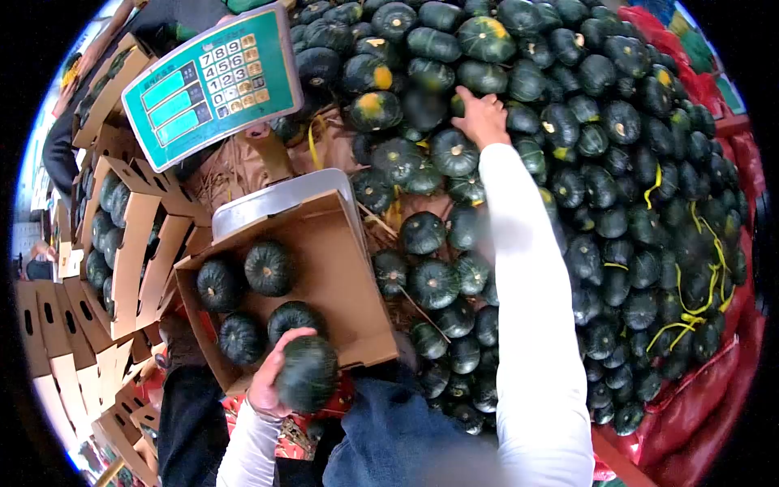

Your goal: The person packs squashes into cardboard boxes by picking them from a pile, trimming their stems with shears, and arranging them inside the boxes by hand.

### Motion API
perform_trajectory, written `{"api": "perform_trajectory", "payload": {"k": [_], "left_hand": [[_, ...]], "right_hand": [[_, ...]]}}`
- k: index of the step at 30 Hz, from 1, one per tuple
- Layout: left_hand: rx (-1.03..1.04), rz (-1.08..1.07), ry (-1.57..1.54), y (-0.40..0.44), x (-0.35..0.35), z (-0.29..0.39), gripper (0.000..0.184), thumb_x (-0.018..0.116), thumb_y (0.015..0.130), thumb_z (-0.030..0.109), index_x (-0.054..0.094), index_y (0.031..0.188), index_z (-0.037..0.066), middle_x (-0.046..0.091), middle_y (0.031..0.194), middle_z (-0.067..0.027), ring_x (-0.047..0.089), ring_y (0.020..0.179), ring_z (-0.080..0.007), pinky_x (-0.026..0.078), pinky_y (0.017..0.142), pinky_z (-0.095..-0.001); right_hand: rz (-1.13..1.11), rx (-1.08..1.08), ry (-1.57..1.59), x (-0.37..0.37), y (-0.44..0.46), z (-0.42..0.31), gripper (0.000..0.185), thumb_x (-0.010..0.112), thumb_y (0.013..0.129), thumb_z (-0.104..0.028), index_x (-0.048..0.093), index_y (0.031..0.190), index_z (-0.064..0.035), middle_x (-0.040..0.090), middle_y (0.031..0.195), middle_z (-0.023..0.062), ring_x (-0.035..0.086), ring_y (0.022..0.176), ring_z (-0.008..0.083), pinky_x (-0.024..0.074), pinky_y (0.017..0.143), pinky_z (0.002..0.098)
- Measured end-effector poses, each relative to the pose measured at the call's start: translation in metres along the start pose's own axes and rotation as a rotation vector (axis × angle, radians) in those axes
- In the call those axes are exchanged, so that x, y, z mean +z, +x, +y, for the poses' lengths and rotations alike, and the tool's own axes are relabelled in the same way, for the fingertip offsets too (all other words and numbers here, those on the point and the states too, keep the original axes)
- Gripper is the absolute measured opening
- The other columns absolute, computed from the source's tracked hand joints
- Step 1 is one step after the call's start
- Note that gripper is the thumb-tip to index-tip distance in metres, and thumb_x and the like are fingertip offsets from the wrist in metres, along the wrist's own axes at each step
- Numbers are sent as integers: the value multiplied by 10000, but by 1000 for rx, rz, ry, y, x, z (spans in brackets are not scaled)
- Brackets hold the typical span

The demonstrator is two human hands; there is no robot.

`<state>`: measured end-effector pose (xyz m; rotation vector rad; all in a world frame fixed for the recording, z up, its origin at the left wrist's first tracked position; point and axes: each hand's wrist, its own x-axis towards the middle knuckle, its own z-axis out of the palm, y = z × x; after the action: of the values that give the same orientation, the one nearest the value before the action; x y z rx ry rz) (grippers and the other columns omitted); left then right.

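Observation:
My left hand (270, 380) is wrapped round the side of a dark green kabocha squash (308, 375), held over the near edge of an open cardboard box (353, 284). Several more squashes sit in that box, and the held one partly overlaps the nearest of them. My right hand (484, 119) reaches far into a big pile of squashes (584, 187). Its fingers are spread over the pile, close to a squash (482, 79) just beyond them. Whether the fingertips touch it I cannot tell.
The box rests on the metal pan (272, 201) of a scale with a green keypad display (215, 85). Filled cardboard boxes (134, 235) and folded ones (69, 325) stand at left. Red sheeting (730, 349) edges the pile; yellow ties (714, 276) lie on it. Another person's arm (97, 45) shows upper left.

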<state>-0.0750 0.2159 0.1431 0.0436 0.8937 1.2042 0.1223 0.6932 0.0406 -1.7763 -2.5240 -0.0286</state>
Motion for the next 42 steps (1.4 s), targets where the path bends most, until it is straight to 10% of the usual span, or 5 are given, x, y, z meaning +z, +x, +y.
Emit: {"api": "perform_trajectory", "payload": {"k": [7,15,26,36,42], "left_hand": [[253,222,742,32,24,8,648,752,742,188,427,1281,34,529,1166,-111,519,1076,-188,414,954,-328],[572,217,1396,59,23,-19,585,715,800,214,465,1263,-42,558,1170,-243,568,1079,-359,434,950,-376],[864,471,1721,8,6,-45,363,643,737,72,606,1097,50,572,1167,-138,484,1181,-346,352,1015,-473],[683,652,1357,-55,-52,17,308,545,926,54,594,1227,14,621,1198,-89,567,1082,-176,427,958,-293],[746,487,1235,-44,-58,3,315,544,942,56,563,1244,-28,600,1228,-100,561,1102,-159,421,971,-281]], "right_hand": [[-525,-149,257,-45,34,27,864,795,698,-321,364,1423,-136,537,1293,185,542,1169,357,519,897,496],[-826,230,2091,-44,-123,53,616,665,878,-298,369,1390,-125,475,1376,74,564,1144,338,538,835,578],[298,-714,568,-69,-215,-163,636,778,665,-450,594,1118,-44,635,1109,103,501,1163,279,360,972,472],[360,-237,360,-127,-332,45,256,701,798,-209,678,989,-39,656,1087,135,603,1009,340,483,881,434],[-511,362,-122,-170,-592,169,287,663,787,-144,598,1048,-45,600,1096,142,547,979,352,446,853,474]]}}
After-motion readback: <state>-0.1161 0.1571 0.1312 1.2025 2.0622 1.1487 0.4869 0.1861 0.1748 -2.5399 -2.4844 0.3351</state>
